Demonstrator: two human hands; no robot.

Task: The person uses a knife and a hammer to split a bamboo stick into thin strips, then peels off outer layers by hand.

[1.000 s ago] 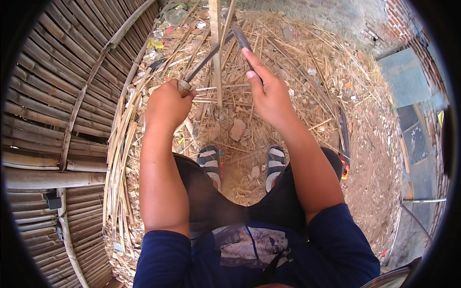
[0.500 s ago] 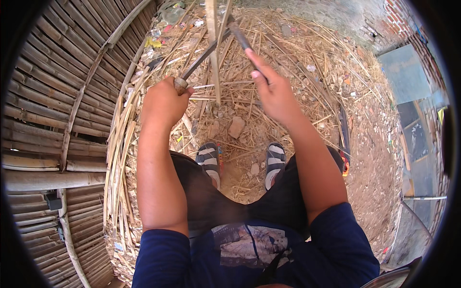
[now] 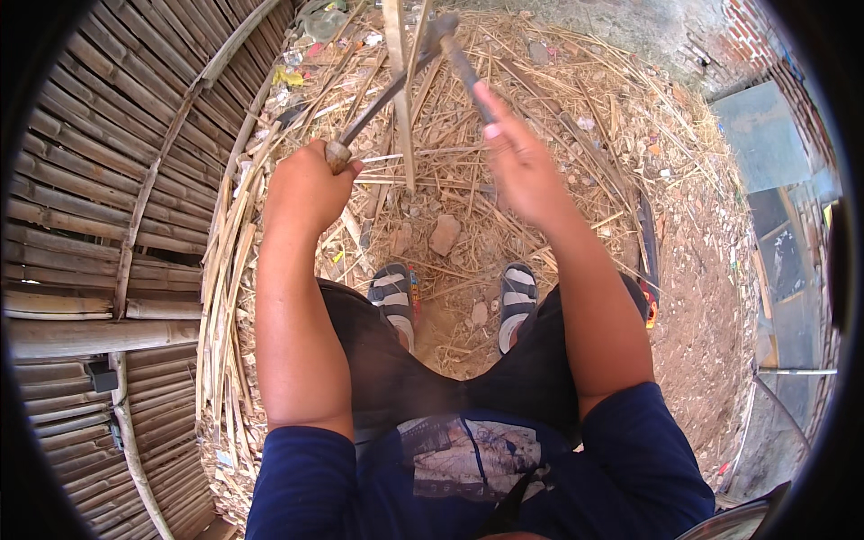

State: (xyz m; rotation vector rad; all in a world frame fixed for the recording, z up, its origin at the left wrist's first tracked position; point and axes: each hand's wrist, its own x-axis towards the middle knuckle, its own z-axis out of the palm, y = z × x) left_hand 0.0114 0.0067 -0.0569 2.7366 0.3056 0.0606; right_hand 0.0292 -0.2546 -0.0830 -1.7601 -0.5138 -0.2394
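My left hand (image 3: 309,191) is closed around the wooden handle of a long-bladed knife (image 3: 373,111). Its dark blade slants up to the right and crosses an upright bamboo piece (image 3: 401,108). Above the crossing, a thin strip (image 3: 417,40) stands apart from the bamboo's right side. In my right hand (image 3: 524,175), slightly blurred, is a hammer (image 3: 462,67). The hammer head (image 3: 441,27) is close to the far end of the blade; whether they touch I cannot tell. The bamboo's top runs out of view.
Dry straw and bamboo slivers (image 3: 612,99) litter the ground. A broken brick (image 3: 445,236) lies ahead of my sandaled feet (image 3: 517,301). Long bamboo strips (image 3: 225,315) lie along a slatted bamboo wall (image 3: 135,180) at left. Grey panels (image 3: 760,139) lean at right.
My right hand and the hammer have moved a little to the right, and more of the hammer head shows. The left hand and knife stay nearly in place.
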